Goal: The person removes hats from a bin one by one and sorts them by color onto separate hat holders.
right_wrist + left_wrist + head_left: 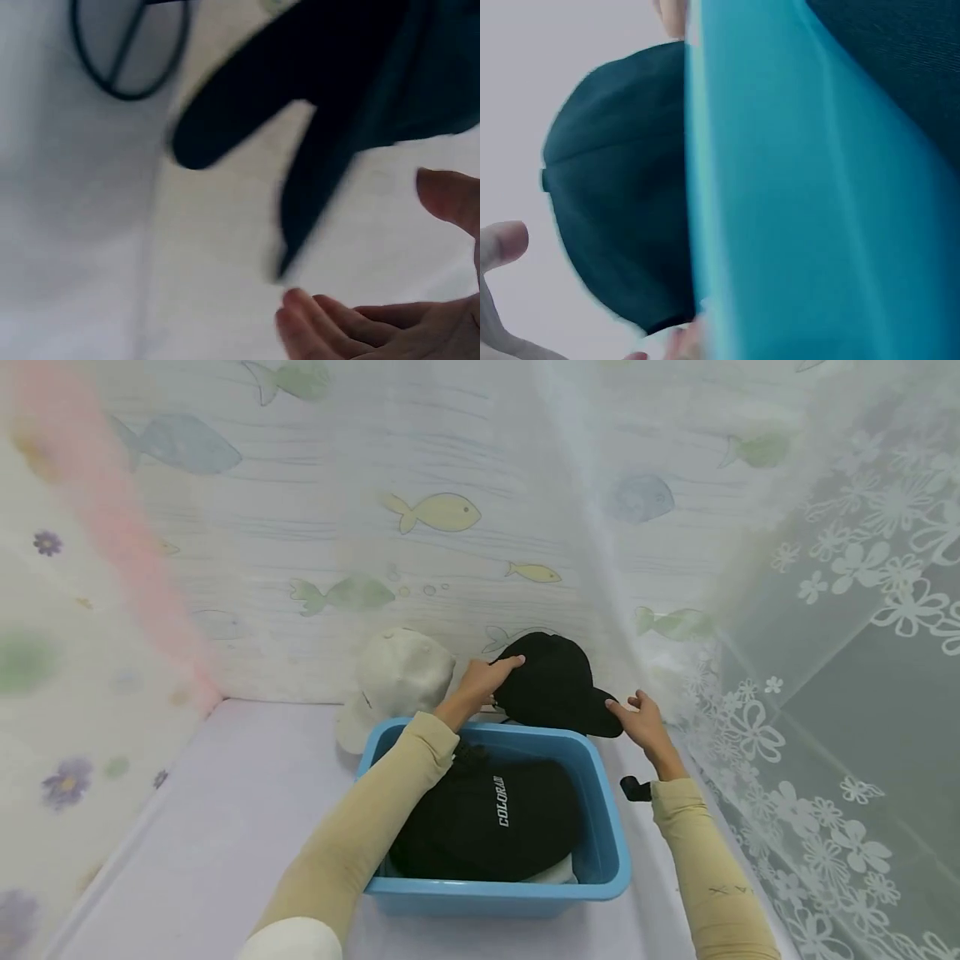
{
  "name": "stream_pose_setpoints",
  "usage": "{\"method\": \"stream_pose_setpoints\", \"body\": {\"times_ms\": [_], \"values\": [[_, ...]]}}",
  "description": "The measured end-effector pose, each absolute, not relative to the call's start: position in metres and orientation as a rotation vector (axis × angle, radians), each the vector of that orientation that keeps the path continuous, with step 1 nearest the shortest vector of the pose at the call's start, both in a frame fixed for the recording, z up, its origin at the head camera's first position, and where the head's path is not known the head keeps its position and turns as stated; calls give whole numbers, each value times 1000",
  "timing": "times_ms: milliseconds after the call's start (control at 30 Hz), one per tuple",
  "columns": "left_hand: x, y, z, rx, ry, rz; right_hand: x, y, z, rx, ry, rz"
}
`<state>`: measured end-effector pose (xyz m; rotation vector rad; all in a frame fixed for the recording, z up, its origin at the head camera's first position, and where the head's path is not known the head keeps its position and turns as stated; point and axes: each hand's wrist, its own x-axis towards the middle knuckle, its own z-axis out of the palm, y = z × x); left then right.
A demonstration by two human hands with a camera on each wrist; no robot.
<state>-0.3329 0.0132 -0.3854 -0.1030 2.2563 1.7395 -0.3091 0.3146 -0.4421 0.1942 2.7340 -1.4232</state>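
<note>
A black baseball cap (547, 681) is tilted behind the blue plastic bin (611, 827), its brim pointing right. My left hand (476, 689) grips the left edge of its crown, thumb on the near side in the head view. In the left wrist view, fingertips lie at the edge of the black cap (622, 180), partly hidden by the bin wall (780, 187). My right hand (641, 722) is at the brim's tip, fingers spread. From the right wrist, its fingertips (296, 304) show just below the brim, thumb apart.
Another black cap (480, 843) with white lettering lies in the bin over something pale. A cream cap (405, 672) stands behind the bin's left corner. A thin black loop (127, 97) lies on the white surface. Fish-printed fabric (442, 514) hangs behind; sheer flowered netting (825, 693) hangs right.
</note>
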Motion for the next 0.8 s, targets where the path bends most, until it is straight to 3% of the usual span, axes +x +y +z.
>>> {"method": "stream_pose_setpoints", "body": {"times_ms": [133,433,800], "values": [[-323,4,-361,45,2356,1561,-293,313,-416,75,2855,-1269],[-283,-27,-315,705,2767,1069,-251,294,-369,-245,2991,-1174],[-225,-61,-302,1020,2797,1061,-195,264,-346,-515,3056,-1018]]}}
